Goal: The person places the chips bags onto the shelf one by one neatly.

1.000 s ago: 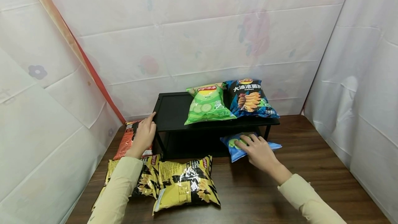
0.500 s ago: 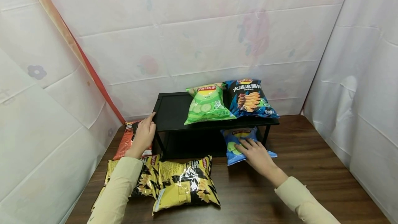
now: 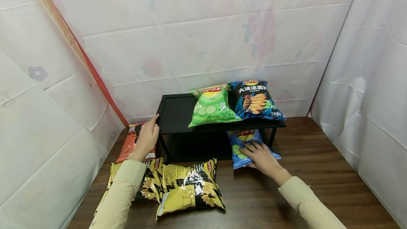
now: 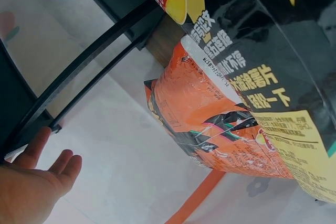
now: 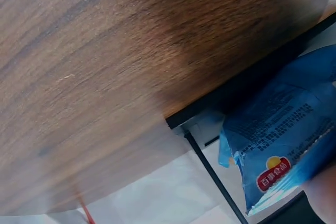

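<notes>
My right hand [image 3: 264,158] grips a blue bag of potato chips [image 3: 240,149], fingers spread over its front. The bag's top end is under the upper deck of a black two-tier rack [image 3: 178,114]; its lower end sticks out in front. In the right wrist view the blue chip bag [image 5: 283,135] shows its printed back by a rack leg. My left hand [image 3: 147,139] is at the rack's left edge, index finger extended against it. The left wrist view shows that hand [image 4: 39,187] with its other fingers loosely bent, holding nothing.
A green chip bag [image 3: 211,107] and a dark blue one [image 3: 255,101] lie on the upper deck. Yellow-and-black chip bags [image 3: 194,188] lie in front on the wooden table [image 3: 254,200], with a red bag [image 3: 128,146] left of the rack. White curtains surround the table.
My right hand has turned the blue chip bag more upright and moved it slightly under the upper deck, so more of its front shows. The left hand has stayed put.
</notes>
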Tool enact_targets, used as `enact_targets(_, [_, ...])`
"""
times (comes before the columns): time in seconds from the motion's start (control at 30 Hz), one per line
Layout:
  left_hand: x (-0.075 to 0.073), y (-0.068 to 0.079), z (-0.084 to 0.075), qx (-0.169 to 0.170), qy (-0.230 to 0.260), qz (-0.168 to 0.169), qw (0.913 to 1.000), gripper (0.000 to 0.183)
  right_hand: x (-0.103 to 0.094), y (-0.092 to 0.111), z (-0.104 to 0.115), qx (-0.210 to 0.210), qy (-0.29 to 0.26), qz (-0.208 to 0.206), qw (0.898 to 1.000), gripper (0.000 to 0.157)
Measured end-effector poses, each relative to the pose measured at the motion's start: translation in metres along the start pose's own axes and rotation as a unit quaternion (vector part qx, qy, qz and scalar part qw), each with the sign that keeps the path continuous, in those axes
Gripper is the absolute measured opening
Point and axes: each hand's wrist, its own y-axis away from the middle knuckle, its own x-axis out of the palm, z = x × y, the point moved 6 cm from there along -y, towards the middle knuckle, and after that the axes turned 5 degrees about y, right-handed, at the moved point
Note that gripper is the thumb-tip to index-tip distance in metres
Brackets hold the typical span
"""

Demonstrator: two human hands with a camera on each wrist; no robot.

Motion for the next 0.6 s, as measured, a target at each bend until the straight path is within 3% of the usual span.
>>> enact_targets(0.6, [0.0, 0.0, -0.001, -0.005, 0.0, 0.004, 1.0, 0.051, 0.023, -0.008, -0.014, 0.035, -0.056, 0.034, 0.997, 0.065])
